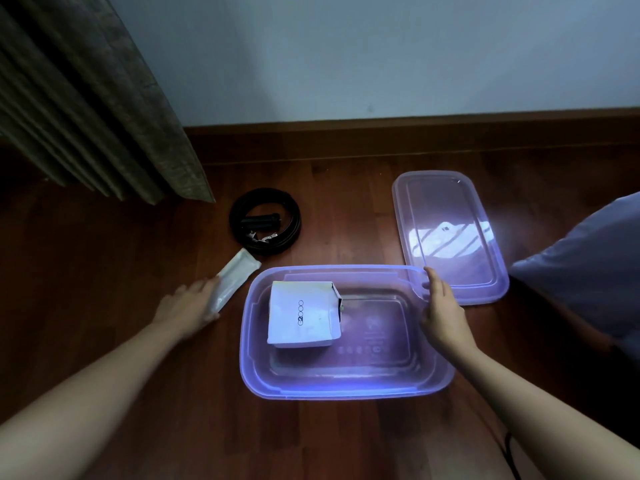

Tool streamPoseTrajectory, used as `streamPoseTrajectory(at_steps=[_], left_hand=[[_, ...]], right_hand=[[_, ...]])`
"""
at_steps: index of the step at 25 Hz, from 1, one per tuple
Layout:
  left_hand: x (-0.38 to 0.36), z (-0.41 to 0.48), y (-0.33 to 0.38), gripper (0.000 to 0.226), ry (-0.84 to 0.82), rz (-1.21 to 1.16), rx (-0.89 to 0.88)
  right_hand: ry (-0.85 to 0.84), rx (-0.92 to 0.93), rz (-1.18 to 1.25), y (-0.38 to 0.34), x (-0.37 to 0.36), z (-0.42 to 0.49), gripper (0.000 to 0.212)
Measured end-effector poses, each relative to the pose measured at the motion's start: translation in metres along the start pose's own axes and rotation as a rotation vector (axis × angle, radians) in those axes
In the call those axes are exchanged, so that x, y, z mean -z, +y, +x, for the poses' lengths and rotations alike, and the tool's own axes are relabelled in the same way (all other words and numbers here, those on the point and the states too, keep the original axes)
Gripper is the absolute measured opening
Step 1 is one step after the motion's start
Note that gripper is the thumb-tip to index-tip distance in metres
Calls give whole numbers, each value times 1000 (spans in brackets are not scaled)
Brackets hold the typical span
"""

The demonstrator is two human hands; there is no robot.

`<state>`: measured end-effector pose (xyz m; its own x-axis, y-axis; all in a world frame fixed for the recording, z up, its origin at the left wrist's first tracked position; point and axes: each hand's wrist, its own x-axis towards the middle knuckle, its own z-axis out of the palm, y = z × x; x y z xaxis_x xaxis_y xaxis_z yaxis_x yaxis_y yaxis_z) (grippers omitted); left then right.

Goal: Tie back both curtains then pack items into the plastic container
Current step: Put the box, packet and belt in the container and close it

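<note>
A clear purple plastic container (263, 382) stands open on the wooden floor. Inside it, toward the left, lies a white paper bag (304, 315) with printed lettering. My left hand (188, 306) grips the near end of a long white packet (235, 275) lying on the floor left of the container. My right hand (441, 308) rests on the container's right rim with its fingers over the edge. A coiled black belt (265, 221) lies on the floor beyond the packet. The container's lid (450, 233) lies flat to the right.
A brown-grey curtain (86, 98) hangs at the upper left, its hem just above the floor. A pale wall with a wooden skirting board (415, 128) runs behind. Grey-blue fabric (588, 258) bulges in at the right edge. A black cord (510, 455) lies near the bottom right.
</note>
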<state>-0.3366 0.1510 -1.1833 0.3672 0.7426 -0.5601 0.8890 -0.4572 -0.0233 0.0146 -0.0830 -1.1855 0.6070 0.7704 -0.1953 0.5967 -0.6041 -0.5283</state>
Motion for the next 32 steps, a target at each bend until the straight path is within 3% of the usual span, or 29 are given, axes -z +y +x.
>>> streamPoseTrajectory(at_steps=[5, 9, 14, 17, 18, 19, 22, 24, 27, 32], left_hand=[[-2, -1, 17, 56, 38, 111, 71], [-2, -13, 25, 25, 359, -18, 96], [19, -37, 42, 26, 724, -567, -103], [48, -53, 68, 39, 732, -998, -238], [56, -61, 79, 45, 726, -1039, -332], [59, -67, 87, 48, 746, -973, -483], [50, -75, 105, 39, 732, -455, -992], [38, -76, 109, 31, 597, -151, -1148], [18, -81, 116, 35, 450, 203, -1133], [-10, -82, 120, 40, 426, 456, -1081]], right_hand=[[-4, -9, 3, 0, -2, 1, 69], [9, -8, -7, 0, 0, 0, 68], [12, 9, 7, 0, -1, 0, 67], [3, 5, 18, 0, 0, -1, 66], [1, 1, 20, 0, 0, -1, 66], [-1, -5, 23, 0, 0, -1, 66], [0, -5, 23, -1, 0, 0, 67], [2, -3, 23, -2, 1, -1, 67], [9, 3, 35, -3, 1, -2, 66], [18, 0, 45, -2, 1, -1, 67]])
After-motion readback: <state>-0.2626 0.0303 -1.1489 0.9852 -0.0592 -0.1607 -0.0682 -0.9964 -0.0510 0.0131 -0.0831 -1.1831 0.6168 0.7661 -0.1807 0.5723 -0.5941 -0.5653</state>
